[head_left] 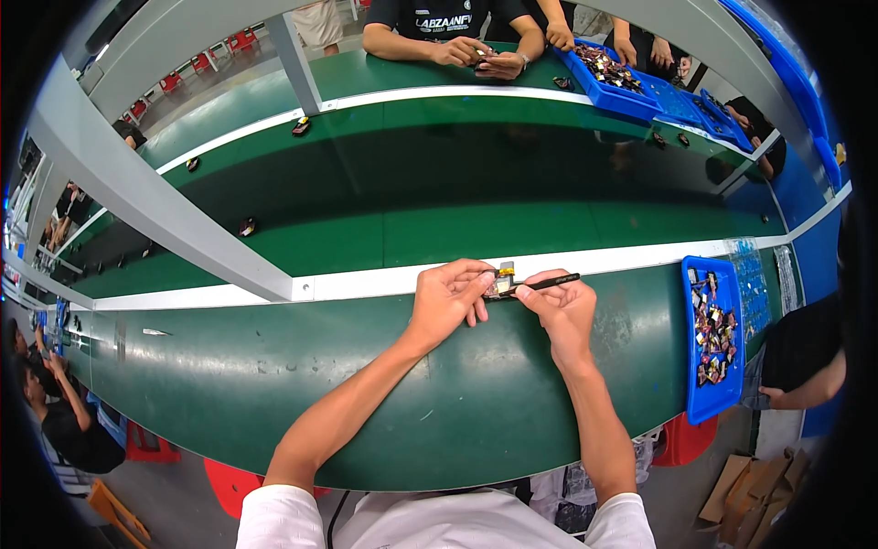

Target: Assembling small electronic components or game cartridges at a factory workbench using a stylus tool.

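Over the far edge of the green worktable [512, 403], my left hand [444, 302] is closed on a small electronic part [504, 280] with yellow tape and a silvery face. Its finer details are too small to make out. My right hand [565, 320] grips a thin black tool [555, 282], which looks like tweezers. The tool's tip end reaches toward the part, and the right fingertips are right beside it; whether they touch is hard to tell.
At the right, a blue tray [690, 384] holds many small parts, with clear plastic trays [753, 284] beside it. A green conveyor belt [412, 229] carries scattered small parts beyond the white rail [366, 285]. A grey post [183, 210] slants at left. Co-workers [448, 27] sit opposite.
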{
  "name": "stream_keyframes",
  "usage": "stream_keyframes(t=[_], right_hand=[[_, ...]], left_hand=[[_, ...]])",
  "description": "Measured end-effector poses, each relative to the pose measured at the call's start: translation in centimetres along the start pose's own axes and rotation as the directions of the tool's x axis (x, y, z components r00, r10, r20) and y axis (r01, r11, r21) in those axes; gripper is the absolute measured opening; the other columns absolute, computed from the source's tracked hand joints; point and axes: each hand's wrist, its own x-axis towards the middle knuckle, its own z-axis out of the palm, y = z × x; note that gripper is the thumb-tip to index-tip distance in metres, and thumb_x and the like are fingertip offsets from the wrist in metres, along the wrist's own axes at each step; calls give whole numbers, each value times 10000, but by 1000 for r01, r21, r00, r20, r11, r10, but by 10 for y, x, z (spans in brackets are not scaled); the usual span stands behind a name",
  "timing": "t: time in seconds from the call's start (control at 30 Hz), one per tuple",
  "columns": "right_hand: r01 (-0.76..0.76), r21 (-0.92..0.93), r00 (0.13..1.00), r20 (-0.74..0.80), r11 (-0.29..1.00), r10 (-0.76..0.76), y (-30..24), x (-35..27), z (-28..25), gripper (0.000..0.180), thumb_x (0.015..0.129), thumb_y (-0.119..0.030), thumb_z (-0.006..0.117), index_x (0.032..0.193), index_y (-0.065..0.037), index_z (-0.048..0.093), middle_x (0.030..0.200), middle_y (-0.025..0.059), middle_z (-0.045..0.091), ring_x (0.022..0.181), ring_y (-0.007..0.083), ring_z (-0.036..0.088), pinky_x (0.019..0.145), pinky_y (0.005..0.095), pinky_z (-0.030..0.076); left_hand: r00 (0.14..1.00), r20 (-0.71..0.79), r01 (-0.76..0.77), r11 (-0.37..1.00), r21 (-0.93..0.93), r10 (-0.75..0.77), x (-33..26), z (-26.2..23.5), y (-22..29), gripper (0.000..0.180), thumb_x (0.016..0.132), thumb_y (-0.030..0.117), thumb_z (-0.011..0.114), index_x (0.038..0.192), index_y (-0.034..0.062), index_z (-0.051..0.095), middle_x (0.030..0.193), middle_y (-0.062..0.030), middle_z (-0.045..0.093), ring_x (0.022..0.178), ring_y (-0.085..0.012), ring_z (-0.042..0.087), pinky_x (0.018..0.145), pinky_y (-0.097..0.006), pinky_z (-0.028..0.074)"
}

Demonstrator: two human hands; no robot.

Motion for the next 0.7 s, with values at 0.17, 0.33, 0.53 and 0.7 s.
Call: stream_keyframes(t=[0.17,0.33,0.53,0.7], right_hand=[[210,-20,978,13,977,-210,16,1,-2,144,832,81,767,946,50,683,767,14,674,583,-9,486,504,170,331],[336,-150,941,13,930,-338,16,-1,2,103,828,64,781,897,43,708,694,-37,637,503,-31,341,462,183,235],[367,-201,927,-5,908,-376,17,-1,5,96,819,52,794,887,28,730,677,-39,633,500,-29,355,460,186,237],[413,-261,907,34,872,-420,21,-1,2,111,806,42,806,889,15,738,649,-48,624,482,-25,346,456,190,227]], left_hand=[[1000,7,26,997,-75,-25,1,-1,1,221,990,103,644,1089,-93,671,832,-120,701,553,-138,649,442,-242,480],[1000,17,24,996,-90,-22,2,-3,1,227,994,110,641,1090,-94,668,828,-121,702,552,-140,649,441,-242,481],[999,27,20,996,-83,-18,2,-4,2,222,998,106,638,1090,-93,667,817,-116,697,548,-139,649,438,-241,483],[1000,26,19,995,-100,-17,2,-4,3,215,998,99,636,1087,-94,667,803,-116,689,546,-143,652,437,-243,489]])
